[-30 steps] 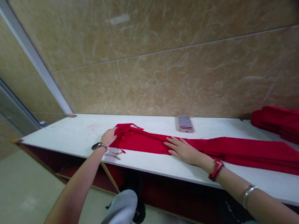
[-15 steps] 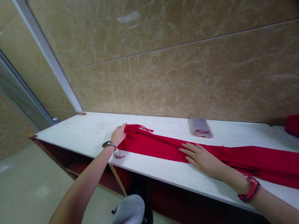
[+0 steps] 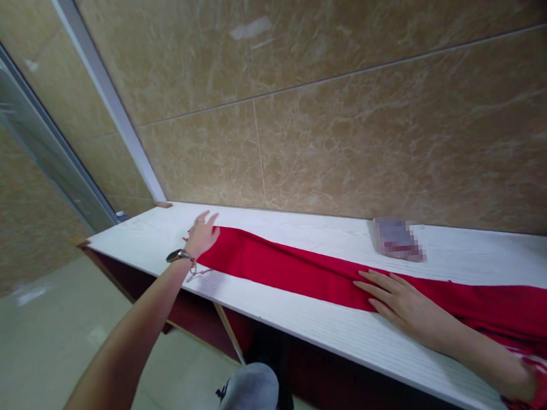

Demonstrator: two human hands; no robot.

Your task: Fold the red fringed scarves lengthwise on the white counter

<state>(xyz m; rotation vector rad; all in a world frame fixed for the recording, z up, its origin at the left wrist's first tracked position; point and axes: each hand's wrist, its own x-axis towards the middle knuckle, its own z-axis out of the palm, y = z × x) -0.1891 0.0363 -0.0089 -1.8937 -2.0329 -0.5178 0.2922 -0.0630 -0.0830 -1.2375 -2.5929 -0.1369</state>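
A long red cloth (image 3: 287,265) lies stretched along the white tabletop (image 3: 313,243), flat at its left part and more rumpled on the right, where it runs out of view. At its left end is my left hand (image 3: 203,233), fingers apart and raised a little, with the palm by the cloth's edge. My right hand (image 3: 402,299) rests flat on the middle of the cloth with its fingers spread. Some red fringe shows beside my left hand.
A phone-like item (image 3: 398,240), partly pixelated, lies behind the cloth near the tiled wall (image 3: 320,133). Open dark red shelves (image 3: 191,310) are under the tabletop. My knee (image 3: 249,397) is close to its front edge.
My left hand has let go of the cloth's end, which now lies flatter and further left. My right hand stays on the cloth. The view has shifted somewhat.
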